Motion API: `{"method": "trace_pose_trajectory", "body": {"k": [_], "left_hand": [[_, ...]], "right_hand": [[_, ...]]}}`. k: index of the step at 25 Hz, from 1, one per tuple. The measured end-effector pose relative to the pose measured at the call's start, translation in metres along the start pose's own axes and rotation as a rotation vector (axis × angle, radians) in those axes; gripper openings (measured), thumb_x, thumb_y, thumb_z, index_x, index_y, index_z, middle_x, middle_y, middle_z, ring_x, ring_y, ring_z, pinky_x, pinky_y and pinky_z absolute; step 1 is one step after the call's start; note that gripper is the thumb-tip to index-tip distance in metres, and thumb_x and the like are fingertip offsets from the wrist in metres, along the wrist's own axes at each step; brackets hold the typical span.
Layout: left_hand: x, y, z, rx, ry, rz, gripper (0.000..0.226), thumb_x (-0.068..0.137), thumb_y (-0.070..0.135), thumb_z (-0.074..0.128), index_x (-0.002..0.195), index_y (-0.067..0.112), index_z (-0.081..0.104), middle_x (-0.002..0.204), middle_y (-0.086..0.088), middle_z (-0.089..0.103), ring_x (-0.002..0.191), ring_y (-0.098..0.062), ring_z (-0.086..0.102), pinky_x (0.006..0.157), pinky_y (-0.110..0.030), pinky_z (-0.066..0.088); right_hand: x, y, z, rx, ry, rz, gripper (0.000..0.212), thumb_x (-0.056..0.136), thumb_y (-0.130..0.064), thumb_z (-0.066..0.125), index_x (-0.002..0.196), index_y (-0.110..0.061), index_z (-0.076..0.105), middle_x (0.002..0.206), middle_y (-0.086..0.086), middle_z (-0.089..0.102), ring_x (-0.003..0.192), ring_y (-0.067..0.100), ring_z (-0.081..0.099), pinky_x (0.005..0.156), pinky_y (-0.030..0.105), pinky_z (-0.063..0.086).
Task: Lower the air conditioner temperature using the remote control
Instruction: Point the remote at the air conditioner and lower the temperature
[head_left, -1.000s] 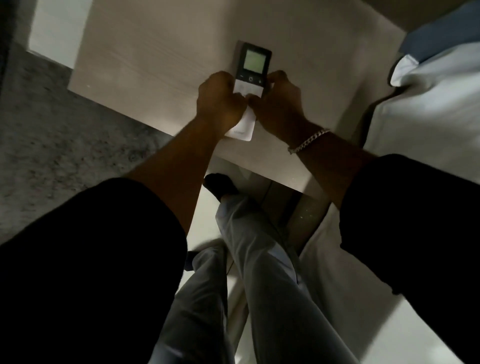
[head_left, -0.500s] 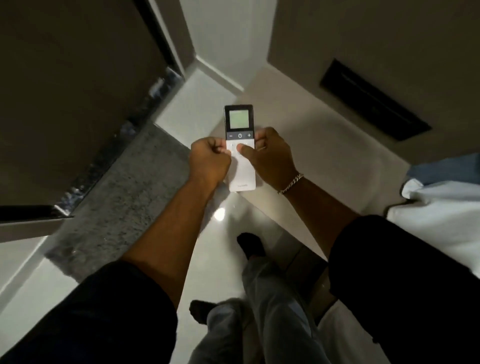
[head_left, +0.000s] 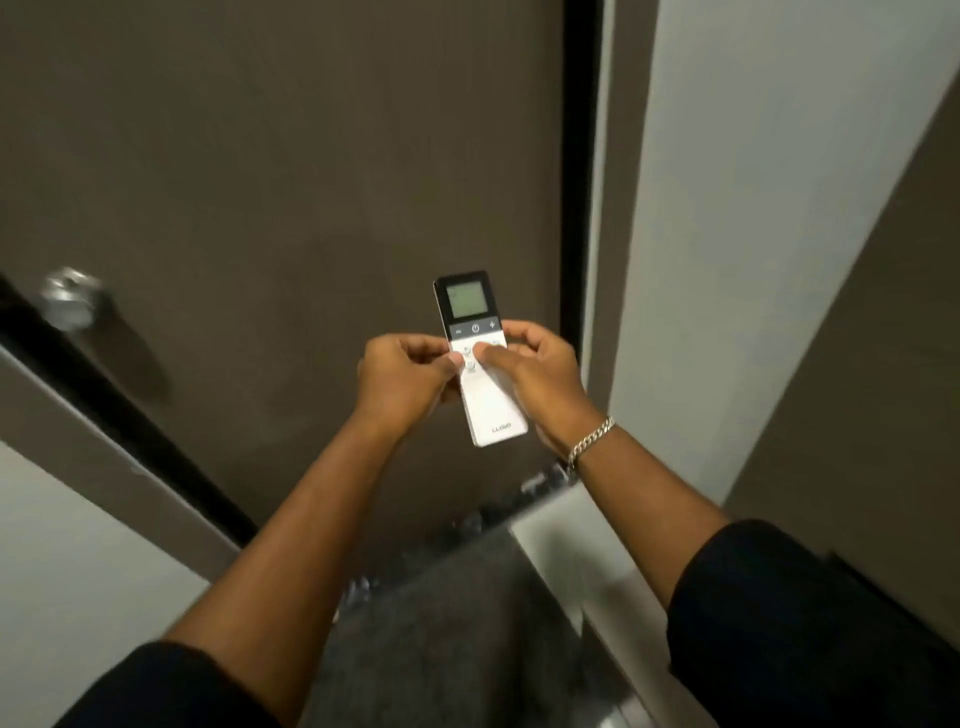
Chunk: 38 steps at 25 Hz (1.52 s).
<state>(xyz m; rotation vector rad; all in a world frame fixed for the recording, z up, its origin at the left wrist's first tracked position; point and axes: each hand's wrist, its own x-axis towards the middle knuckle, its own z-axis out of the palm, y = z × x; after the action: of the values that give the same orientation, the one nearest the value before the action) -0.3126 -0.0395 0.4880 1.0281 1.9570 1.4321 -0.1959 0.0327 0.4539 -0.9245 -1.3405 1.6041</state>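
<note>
Raised toward the door (head_left: 291, 171), the remote control (head_left: 480, 364) is being gripped by both closed hands, left hand (head_left: 402, 379) and right hand (head_left: 535, 371); thumbs below the minus button are risking a wrong press.

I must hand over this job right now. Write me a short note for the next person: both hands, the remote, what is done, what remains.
Left hand: grips the remote control at its left edge, thumb on the white button area.
Right hand: holds the right edge, thumb on the white buttons below the dark strip.
Remote: held upright in the air before a brown door, screen lit, digits unreadable.
Done: remote in hand.
Left: no thumb is on the minus button yet; press it. No air conditioner in view.
</note>
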Motion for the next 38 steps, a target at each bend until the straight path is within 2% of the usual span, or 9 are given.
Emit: {"method": "trace_pose_trajectory", "body": {"k": [3,5,9,14,18,22,30,35,38], "left_hand": [[0.0,0.063,-0.074,-0.04,0.109,0.09,0.007,0.084,0.003,0.067,0.089,0.006,0.072,0.083,-0.011,0.073,0.059,-0.008,0.07,0.049,-0.018,0.057],[-0.006,0.101,-0.119,-0.062,0.17,0.153,0.007,0.084,0.001,0.066,0.087,0.006,0.071,0.087,-0.013,0.074,0.071,-0.019,0.072,0.058,-0.025,0.062],[-0.024,0.165,-0.188,-0.06,0.261,0.278,0.018,0.084,-0.002,0.064,0.101,-0.006,0.069,0.091,-0.019,0.073,0.072,-0.025,0.069,0.07,-0.037,0.062],[-0.051,0.226,-0.239,0.014,0.371,0.424,0.018,0.086,0.004,0.066,0.103,0.0,0.068,0.091,-0.012,0.073,0.077,-0.019,0.073,0.054,-0.019,0.059],[-0.067,0.265,-0.261,0.009,0.42,0.52,0.022,0.087,0.004,0.064,0.107,-0.002,0.068,0.098,-0.015,0.074,0.084,-0.023,0.074,0.056,-0.019,0.06],[-0.079,0.284,-0.266,0.042,0.445,0.567,0.022,0.087,0.008,0.065,0.107,0.0,0.068,0.102,-0.014,0.074,0.086,-0.022,0.074,0.056,-0.02,0.059],[-0.088,0.297,-0.268,0.036,0.443,0.589,0.019,0.087,0.01,0.065,0.104,0.002,0.068,0.104,-0.014,0.073,0.084,-0.022,0.074,0.055,-0.02,0.059],[-0.091,0.303,-0.266,0.027,0.442,0.61,0.011,0.086,0.009,0.065,0.097,0.006,0.069,0.101,-0.013,0.073,0.079,-0.019,0.073,0.053,-0.019,0.057],[-0.091,0.305,-0.265,0.024,0.45,0.62,0.014,0.087,0.01,0.065,0.099,0.005,0.069,0.101,-0.013,0.074,0.079,-0.019,0.073,0.054,-0.02,0.058]], "right_hand": [[-0.002,-0.076,0.062,0.049,-0.116,-0.104,0.03,0.08,-0.006,0.073,0.109,-0.008,0.064,0.087,0.003,0.074,0.063,0.01,0.072,0.055,0.023,0.059],[-0.009,-0.121,0.099,0.093,-0.167,-0.146,0.034,0.078,-0.006,0.074,0.111,-0.005,0.065,0.092,0.007,0.075,0.071,0.018,0.072,0.064,0.031,0.06],[-0.025,-0.195,0.155,0.133,-0.281,-0.245,0.03,0.075,-0.01,0.077,0.103,-0.011,0.066,0.095,0.009,0.076,0.075,0.022,0.073,0.065,0.035,0.06],[-0.05,-0.27,0.194,0.174,-0.366,-0.34,0.034,0.073,-0.008,0.077,0.105,-0.008,0.065,0.101,0.015,0.075,0.09,0.033,0.074,0.083,0.05,0.06],[-0.067,-0.315,0.211,0.224,-0.415,-0.422,0.034,0.072,-0.007,0.077,0.104,-0.008,0.066,0.103,0.016,0.075,0.082,0.029,0.073,0.078,0.046,0.06],[-0.08,-0.336,0.212,0.262,-0.397,-0.47,0.032,0.074,-0.008,0.076,0.104,-0.009,0.065,0.103,0.016,0.074,0.092,0.036,0.073,0.084,0.054,0.059],[-0.093,-0.349,0.204,0.288,-0.403,-0.508,0.032,0.075,-0.008,0.077,0.105,-0.006,0.066,0.101,0.015,0.075,0.079,0.026,0.074,0.077,0.044,0.062],[-0.097,-0.354,0.201,0.302,-0.402,-0.518,0.037,0.075,-0.007,0.078,0.109,-0.004,0.064,0.103,0.016,0.074,0.083,0.029,0.074,0.08,0.047,0.061],[-0.099,-0.356,0.2,0.308,-0.41,-0.527,0.034,0.075,-0.008,0.078,0.106,-0.007,0.064,0.101,0.014,0.074,0.078,0.025,0.074,0.075,0.043,0.062]]}}
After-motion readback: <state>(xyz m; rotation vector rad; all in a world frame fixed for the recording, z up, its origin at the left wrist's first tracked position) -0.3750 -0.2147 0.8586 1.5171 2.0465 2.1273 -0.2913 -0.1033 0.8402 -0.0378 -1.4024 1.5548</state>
